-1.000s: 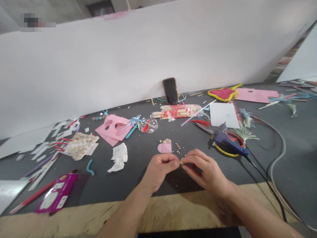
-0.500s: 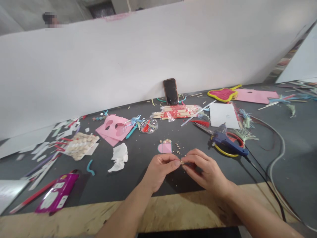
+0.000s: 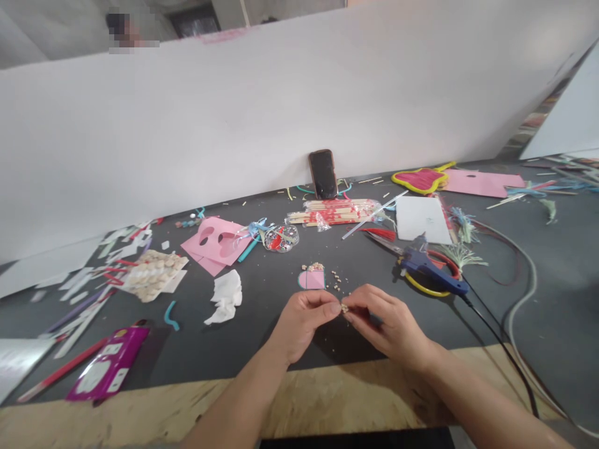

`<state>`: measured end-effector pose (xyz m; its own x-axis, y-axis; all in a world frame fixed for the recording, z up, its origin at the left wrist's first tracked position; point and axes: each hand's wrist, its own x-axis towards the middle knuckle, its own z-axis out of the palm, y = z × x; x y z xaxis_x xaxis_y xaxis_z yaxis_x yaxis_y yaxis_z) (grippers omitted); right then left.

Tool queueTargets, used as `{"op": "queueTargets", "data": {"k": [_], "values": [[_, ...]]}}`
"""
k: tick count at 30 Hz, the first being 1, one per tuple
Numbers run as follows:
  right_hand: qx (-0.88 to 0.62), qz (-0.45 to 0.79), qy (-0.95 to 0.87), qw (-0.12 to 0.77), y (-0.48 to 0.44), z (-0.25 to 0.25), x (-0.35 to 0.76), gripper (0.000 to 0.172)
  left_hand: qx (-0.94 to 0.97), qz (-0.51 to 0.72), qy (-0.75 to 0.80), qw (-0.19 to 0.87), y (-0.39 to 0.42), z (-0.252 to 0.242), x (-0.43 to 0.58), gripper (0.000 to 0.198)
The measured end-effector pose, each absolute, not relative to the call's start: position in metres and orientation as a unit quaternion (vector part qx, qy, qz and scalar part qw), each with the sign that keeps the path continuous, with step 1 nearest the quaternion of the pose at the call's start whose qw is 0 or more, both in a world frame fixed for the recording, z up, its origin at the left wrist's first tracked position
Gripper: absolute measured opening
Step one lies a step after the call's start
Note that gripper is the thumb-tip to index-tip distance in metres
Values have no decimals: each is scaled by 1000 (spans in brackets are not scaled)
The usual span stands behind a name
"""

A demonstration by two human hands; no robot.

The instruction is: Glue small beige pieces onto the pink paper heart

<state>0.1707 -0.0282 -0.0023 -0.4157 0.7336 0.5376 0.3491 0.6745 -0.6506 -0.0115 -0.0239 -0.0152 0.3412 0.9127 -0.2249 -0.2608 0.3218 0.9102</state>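
Left forearm (image 3: 248, 390) and right forearm (image 3: 482, 393) bare, angled together from the lower edge of view; left hand (image 3: 302, 321) and right hand (image 3: 390, 318) pinched thumb-to-finger, facing each other, nearly meeting at the fingertips (image 3: 334, 308), both wrists roughly straight

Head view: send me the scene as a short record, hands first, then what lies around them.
Left hand: fingertips pinched at tiny beige bits
Right hand: fingertips at the same bits, close to the left's
Beyond hands: pink piece with teal edging, beige bits along its far edge
Right side: blue glue gun, overlapping scissors
Left side: crumpled white tissue, purple packet
Back: phone leaning against white partition
Unclear: each hand's exact grip
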Motion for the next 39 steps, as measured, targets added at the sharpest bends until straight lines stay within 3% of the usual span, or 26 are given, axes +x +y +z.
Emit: {"op": "queueTargets", "data": {"k": [39], "values": [[-332, 239, -820, 401, -28, 0, 172, 10, 447, 396, 401, 695, -24, -17, -13, 20]]}}
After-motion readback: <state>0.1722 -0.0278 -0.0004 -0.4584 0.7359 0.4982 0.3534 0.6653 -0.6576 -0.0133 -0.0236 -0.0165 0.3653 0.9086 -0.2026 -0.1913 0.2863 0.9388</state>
